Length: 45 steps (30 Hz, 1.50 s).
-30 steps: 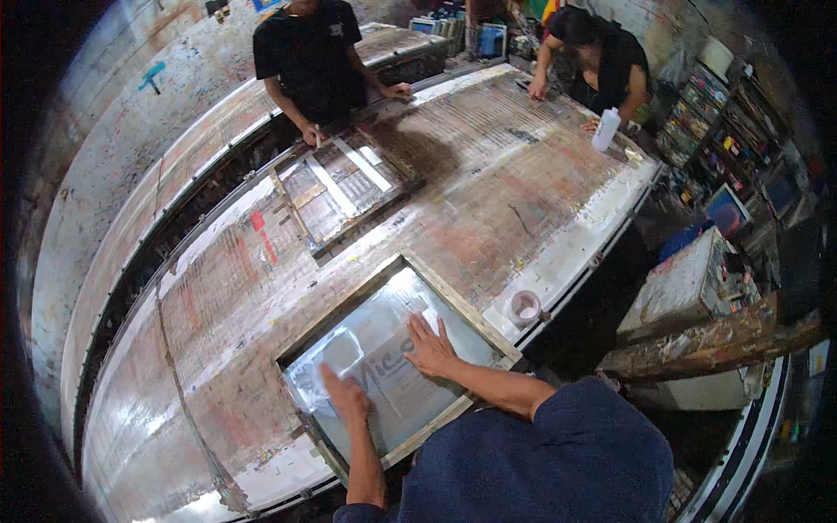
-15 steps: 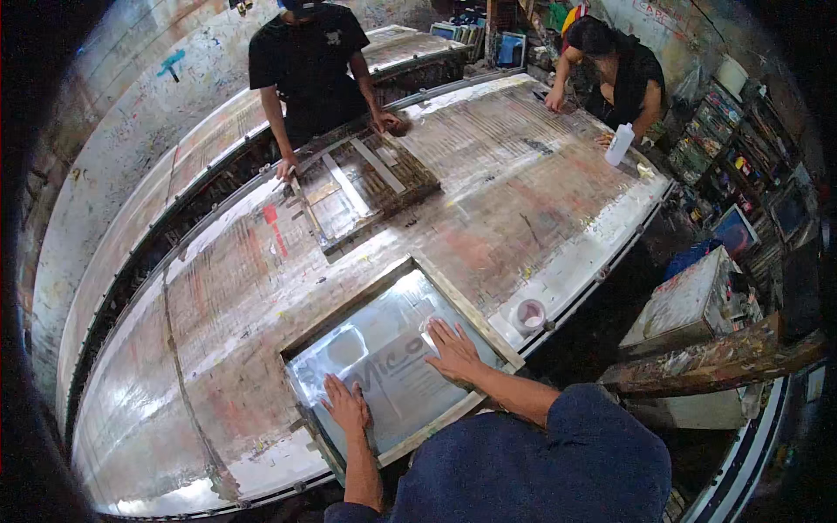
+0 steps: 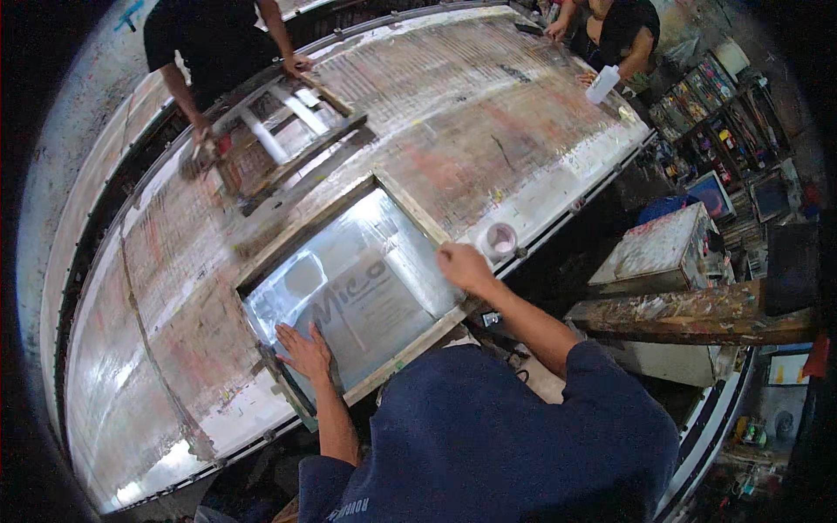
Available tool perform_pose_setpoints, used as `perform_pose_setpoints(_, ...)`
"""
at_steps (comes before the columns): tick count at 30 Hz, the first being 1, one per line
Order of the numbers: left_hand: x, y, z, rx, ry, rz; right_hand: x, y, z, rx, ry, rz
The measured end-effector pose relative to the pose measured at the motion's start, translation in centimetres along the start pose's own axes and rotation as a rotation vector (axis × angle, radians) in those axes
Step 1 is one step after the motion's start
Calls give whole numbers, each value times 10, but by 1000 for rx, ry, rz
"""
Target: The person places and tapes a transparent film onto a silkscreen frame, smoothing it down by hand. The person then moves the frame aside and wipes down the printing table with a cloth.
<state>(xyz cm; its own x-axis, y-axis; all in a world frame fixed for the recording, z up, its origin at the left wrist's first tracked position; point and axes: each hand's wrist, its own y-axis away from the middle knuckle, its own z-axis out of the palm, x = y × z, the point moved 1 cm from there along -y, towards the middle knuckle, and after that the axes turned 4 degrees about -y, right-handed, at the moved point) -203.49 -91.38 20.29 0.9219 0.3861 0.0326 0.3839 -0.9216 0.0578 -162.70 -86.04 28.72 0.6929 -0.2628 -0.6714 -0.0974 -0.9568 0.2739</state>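
Observation:
A wooden-framed screen (image 3: 375, 324) with a grey, shiny mesh and dark hand-drawn lettering lies on the stained long table, close to me. My left hand (image 3: 305, 353) rests flat on the lower left of the mesh, fingers spread. Over the frame's right rail is my right hand (image 3: 468, 268), its fingers curled closed; whether they grip the rail or something small is hidden. Just right of that hand stands a small round container or roll (image 3: 500, 240), pale with a pinkish inside.
Across the long table (image 3: 523, 174), a person in black (image 3: 209, 52) handles another wooden frame (image 3: 288, 131). A second person (image 3: 623, 35) leans over the far right end beside a white bottle (image 3: 602, 84). To my right are a paint-stained wooden beam (image 3: 680, 314) and a pale box (image 3: 654, 244).
My right hand has left the mesh, moved to the right rail and curled closed. My left hand stays flat on the mesh. The view has shifted, and the person opposite has moved their hand leftward.

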Motion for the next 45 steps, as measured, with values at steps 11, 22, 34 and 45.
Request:
perform_pose_setpoints(11,0,0,-7,-4,51,-49,108,9,-42,314,494,14)
perform_pose_setpoints(22,-5,-1,-8,-27,15,-109,93,11,-41,471,391,-99)
perform_pose_setpoints(34,21,7,-32,175,394,-2,-1,27,-21,147,-107,-214)
perform_pose_setpoints(45,111,16,-67,-572,1411,-68,-62,51,56,-398,51,-642)
